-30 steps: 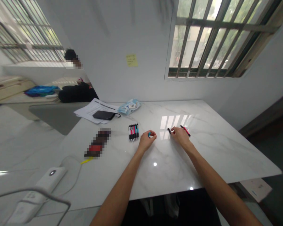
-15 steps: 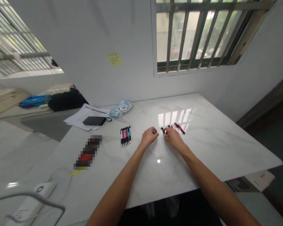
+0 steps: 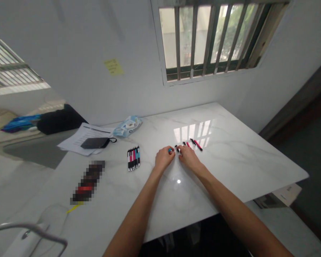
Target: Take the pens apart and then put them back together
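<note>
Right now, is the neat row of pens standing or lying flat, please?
Lying flat: the pens rest side by side on the white table.

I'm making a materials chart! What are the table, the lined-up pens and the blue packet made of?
The table: maybe glossy stone or a marble-look board, with grey veins and bright reflections.
The pens: probably smooth plastic, from their coloured barrels, with shiny, metal-looking tips.
The blue packet: likely thin plastic film, since it looks crumpled.
</note>
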Available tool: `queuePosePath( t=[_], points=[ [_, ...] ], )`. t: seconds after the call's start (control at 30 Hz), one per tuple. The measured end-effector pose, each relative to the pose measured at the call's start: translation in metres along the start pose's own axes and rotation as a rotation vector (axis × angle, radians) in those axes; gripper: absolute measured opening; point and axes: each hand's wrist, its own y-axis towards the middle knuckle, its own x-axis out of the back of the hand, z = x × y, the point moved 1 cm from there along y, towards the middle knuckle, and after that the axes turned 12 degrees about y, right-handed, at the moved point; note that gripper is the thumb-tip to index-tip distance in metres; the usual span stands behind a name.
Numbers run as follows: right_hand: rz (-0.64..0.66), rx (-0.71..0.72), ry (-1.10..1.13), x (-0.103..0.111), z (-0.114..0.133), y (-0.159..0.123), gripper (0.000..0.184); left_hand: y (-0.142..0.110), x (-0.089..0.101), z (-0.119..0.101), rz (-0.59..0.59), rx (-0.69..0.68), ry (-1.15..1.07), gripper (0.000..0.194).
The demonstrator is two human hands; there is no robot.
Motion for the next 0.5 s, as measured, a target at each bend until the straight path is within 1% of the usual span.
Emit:
queuePosePath(
  t=[0.17,0.3,0.37,0.4,0.47,0.5],
  points=[
    [0.001,0.005,0.017,0.002,0.002,-0.001,0.048,0.000,-0.001,-0.009,-0.003,-0.028,0.012,0.022],
    [-0.013,0.016,0.034,0.001,0.001,-0.001,0.047,0.001,0.001,-0.008,-0.015,-0.033,-0.047,0.021],
    [-0.037,0.031,0.060,0.001,0.001,-0.001,0.044,-0.001,0.005,-0.005,-0.059,-0.048,-0.163,0.022],
    [-0.060,0.050,0.089,0.002,0.002,-0.002,0.043,-0.002,0.007,-0.003,-0.086,-0.053,-0.257,0.022],
    [-0.110,0.121,0.211,0.002,0.006,-0.003,0.038,-0.006,0.013,0.002,-0.132,-0.046,-0.517,0.026],
    [-0.121,0.169,0.306,0.002,0.010,-0.004,0.034,-0.008,0.015,0.005,-0.146,-0.036,-0.662,0.031]
  ],
)
